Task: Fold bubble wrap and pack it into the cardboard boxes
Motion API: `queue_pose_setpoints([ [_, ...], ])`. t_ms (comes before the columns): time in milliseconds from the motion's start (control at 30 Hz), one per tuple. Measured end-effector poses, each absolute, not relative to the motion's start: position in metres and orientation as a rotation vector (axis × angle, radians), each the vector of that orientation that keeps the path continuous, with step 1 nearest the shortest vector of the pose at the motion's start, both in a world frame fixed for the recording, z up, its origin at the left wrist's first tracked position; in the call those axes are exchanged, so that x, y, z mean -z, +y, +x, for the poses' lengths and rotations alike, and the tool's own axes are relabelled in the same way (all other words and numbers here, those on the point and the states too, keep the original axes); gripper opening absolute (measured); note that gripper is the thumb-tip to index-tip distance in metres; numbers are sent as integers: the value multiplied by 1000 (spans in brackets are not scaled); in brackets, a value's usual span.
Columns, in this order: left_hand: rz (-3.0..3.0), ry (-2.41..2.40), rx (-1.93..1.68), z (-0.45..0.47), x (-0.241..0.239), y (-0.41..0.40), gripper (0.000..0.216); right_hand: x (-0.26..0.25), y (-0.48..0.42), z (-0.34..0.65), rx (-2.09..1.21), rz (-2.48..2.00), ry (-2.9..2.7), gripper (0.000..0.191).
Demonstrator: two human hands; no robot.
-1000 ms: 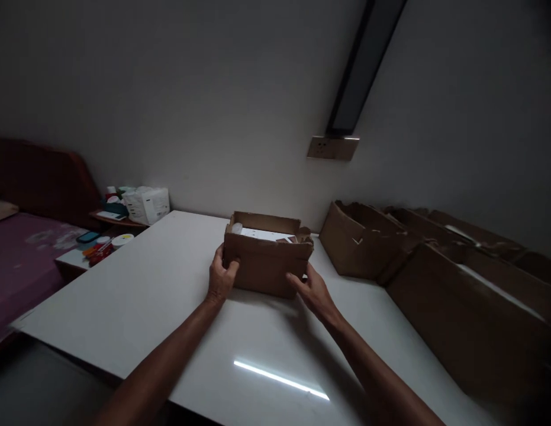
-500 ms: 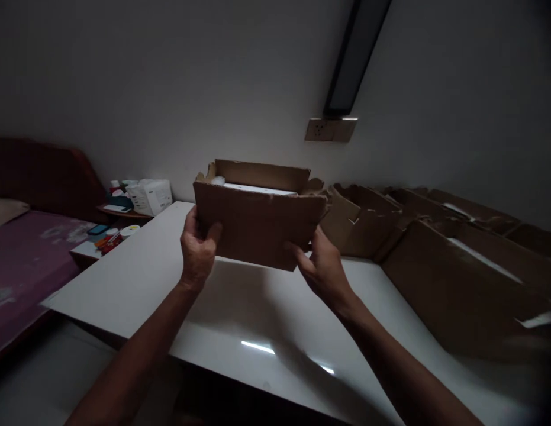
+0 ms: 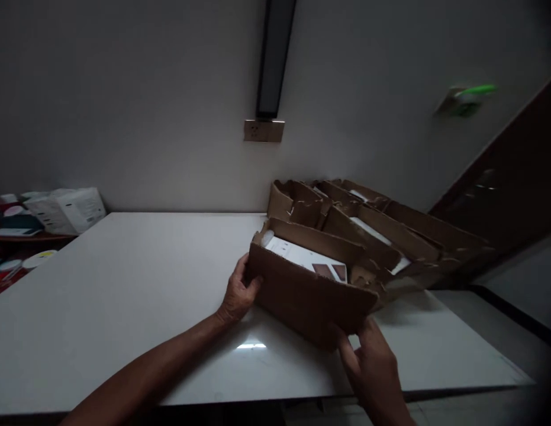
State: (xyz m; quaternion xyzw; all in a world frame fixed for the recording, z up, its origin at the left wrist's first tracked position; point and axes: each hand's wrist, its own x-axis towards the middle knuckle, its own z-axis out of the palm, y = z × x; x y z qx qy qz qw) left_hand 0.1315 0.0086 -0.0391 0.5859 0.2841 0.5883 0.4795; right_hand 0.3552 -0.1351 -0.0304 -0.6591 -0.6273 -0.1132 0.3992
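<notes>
An open, torn brown cardboard box (image 3: 302, 296) is held between both my hands just above the white table (image 3: 124, 284). My left hand (image 3: 238, 293) grips its left end, thumb on the front wall. My right hand (image 3: 375, 367) clasps the lower right corner from below. Inside the box lies a white flat packet (image 3: 297, 255) with a dark picture on it. The box is tilted, its right end nearer to me.
Several more torn cardboard boxes (image 3: 373, 225) stand at the back right of the table against the wall. A white carton (image 3: 66, 208) and small items sit on a low shelf at far left. A wall socket (image 3: 263, 131) is above. A dark door (image 3: 515, 195) stands at right.
The box went from resting on the table to lifted, then moved right and lower toward the other boxes. My view has swung right, so the bed has left the frame.
</notes>
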Motion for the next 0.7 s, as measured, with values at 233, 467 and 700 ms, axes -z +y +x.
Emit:
queue_pose_setpoints([
  [233, 1464, 542, -1236, 196, 32, 49, 64, 62, -155, 374, 566, -1690, -1523, 61],
  [467, 1415, 700, -1244, 239, 52, 92, 52, 74, -134, 375, 465, -1628, -1586, 76],
  [700, 1523, 796, -1135, 253, 75, 64, 40, 104, -110, 384, 196, -1715, -1693, 72],
])
